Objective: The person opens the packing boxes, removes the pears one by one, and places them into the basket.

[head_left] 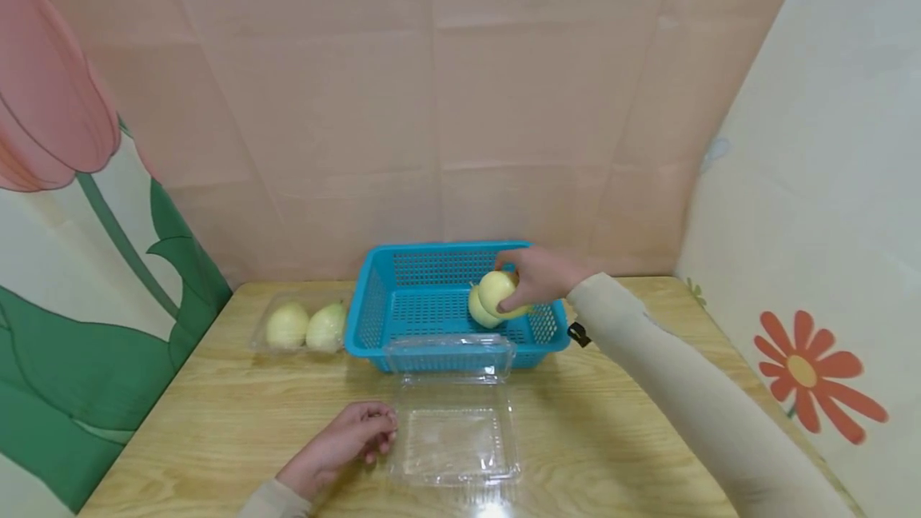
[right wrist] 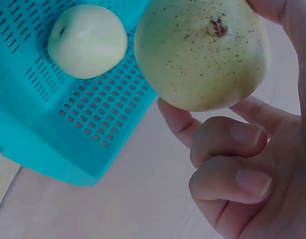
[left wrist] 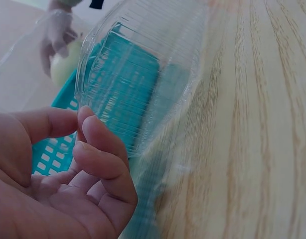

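My right hand (head_left: 544,274) grips a pale yellow-green pear (right wrist: 200,57) over the right part of the blue plastic basket (head_left: 370,294). In the right wrist view, brown specks and a dark blossom end mark this pear. Beside it, another pear (right wrist: 88,42) lies in the basket. My left hand (head_left: 357,432) is at the left edge of an open clear plastic box (head_left: 455,442), its fingers bent and the thumb tip against the index finger in the left wrist view. Whether the box's thin rim sits between them is unclear.
Left of the basket, a clear box (head_left: 261,336) holds two pears (head_left: 326,329). The open box's raised lid (head_left: 453,358) stands against the basket's front. Everything rests on a wooden table (head_left: 201,430), with a pinkish backdrop (head_left: 432,102) behind and a patterned side panel (head_left: 799,206) at right.
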{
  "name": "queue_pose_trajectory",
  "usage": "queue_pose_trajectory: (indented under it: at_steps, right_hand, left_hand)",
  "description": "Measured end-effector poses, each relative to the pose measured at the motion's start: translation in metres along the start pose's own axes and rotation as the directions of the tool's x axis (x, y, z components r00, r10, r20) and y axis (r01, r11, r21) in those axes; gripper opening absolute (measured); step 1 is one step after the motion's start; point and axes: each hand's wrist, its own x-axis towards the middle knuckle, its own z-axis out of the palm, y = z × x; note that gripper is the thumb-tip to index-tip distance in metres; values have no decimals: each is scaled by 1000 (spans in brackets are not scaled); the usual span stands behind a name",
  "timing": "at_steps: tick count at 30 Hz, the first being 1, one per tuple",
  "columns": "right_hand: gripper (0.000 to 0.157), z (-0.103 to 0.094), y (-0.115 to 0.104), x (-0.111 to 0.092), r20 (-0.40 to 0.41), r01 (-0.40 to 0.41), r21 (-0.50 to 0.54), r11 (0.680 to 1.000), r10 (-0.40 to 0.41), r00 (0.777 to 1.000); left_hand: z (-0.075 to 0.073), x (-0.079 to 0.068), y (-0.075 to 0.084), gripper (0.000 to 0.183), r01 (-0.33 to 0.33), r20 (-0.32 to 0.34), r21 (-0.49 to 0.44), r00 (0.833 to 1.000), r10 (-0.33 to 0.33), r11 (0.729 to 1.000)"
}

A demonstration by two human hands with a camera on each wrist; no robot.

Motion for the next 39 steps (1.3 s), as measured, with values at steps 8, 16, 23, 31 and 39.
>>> queue_pose_trajectory:
  at_steps: [8,16,23,31,39]
  right_hand:
    - [68,11,-13,25,13,13,-4,1000,-13,1000]
    - [67,28,-20,44,79,11,5,1000,-11,997]
    - [65,37,-20,52,145,18,47,999,-25,989]
    - [69,45,-22,63,175,-7,-16,1000,9,984]
    - [68,55,-30,71,224,-18,-58,998,31,974]
  left_hand:
    - [0,-2,2,18,2,-5,-7,1000,-2,1000]
    - [-1,-2,-1,16,-12,-3,-15,1000,12,1000]
    - [0,-2,-2,18,-21,-4,-17,1000,21,1000]
    - [1,-2,-2,18,-23,-15,-6,1000,23,1000]
    - [2,-2,-2,16,-10,-15,-8,1000,10,1000]
